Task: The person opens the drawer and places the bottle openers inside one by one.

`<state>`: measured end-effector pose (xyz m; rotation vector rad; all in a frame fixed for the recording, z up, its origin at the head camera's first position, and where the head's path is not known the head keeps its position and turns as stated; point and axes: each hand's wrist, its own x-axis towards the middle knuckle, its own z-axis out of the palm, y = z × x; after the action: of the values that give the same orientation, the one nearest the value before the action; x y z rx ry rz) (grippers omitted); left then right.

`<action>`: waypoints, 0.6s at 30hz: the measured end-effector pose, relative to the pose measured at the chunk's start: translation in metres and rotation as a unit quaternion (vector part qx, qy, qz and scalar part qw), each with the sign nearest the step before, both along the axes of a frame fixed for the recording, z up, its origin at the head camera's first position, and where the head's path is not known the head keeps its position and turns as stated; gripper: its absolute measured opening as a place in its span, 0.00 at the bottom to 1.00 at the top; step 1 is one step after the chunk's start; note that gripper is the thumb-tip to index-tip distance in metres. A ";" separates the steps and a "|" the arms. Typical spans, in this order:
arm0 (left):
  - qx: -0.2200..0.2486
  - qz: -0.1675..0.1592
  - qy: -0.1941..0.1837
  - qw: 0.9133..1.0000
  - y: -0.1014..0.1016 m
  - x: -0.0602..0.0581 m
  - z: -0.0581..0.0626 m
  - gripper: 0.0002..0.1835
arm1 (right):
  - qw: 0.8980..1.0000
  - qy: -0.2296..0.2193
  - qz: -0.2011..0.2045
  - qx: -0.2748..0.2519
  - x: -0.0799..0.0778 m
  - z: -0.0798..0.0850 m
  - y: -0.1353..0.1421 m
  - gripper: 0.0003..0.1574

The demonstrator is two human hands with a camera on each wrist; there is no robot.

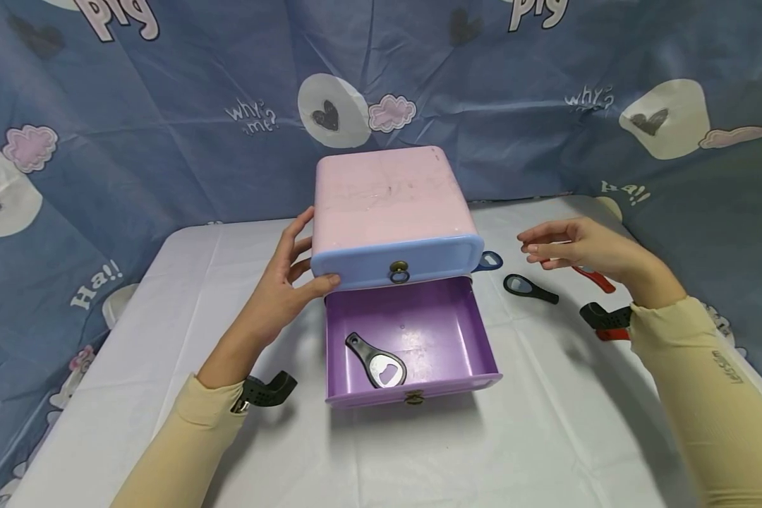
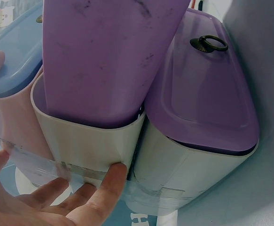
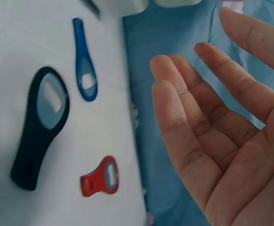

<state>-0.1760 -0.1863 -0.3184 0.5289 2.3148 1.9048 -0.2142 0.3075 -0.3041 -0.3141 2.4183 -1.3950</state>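
Observation:
A small drawer cabinet (image 1: 387, 201) with a pink top stands before me. Its blue top drawer (image 1: 355, 264) is closed, and the purple drawer (image 1: 432, 303) below is pulled out. Inside that drawer lies a black bottle opener (image 1: 363, 348). My left hand (image 1: 269, 300) rests on the cabinet's left side, thumb against the blue front and fingers spread along the wall. Over the table at the right, my right hand (image 1: 593, 250) hangs with loosely bent fingers, holding nothing. Near it lie a black bottle opener (image 3: 27, 155), a blue one (image 3: 79, 47) and a red one (image 3: 93, 183).
In the left wrist view, another purple drawer (image 2: 202, 94) with a ring pull sits closed beneath the pulled-out one. A second red object (image 1: 612, 334) lies partly hidden by the right wrist strap (image 1: 600, 315). Behind the white-covered table (image 1: 419, 466) hangs a blue printed cloth (image 1: 228, 169).

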 end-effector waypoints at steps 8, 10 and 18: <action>-0.001 -0.001 0.000 1.000 -0.001 0.000 0.000 0.55 | 1.000 -0.020 0.001 0.009 -0.011 -0.019 0.005 0.31; 0.000 -0.001 -0.001 1.000 -0.001 -0.001 0.000 0.55 | 1.000 -0.025 0.001 0.011 -0.012 -0.023 0.006 0.33; 0.002 -0.001 0.000 1.000 0.000 -0.001 -0.001 0.55 | 0.998 -0.030 -0.011 0.061 -0.016 -0.041 0.008 0.36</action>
<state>-0.1770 -0.1867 -0.3196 0.5314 2.3103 1.9081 -0.2297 0.3157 -0.3451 -0.2135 2.4510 -1.2412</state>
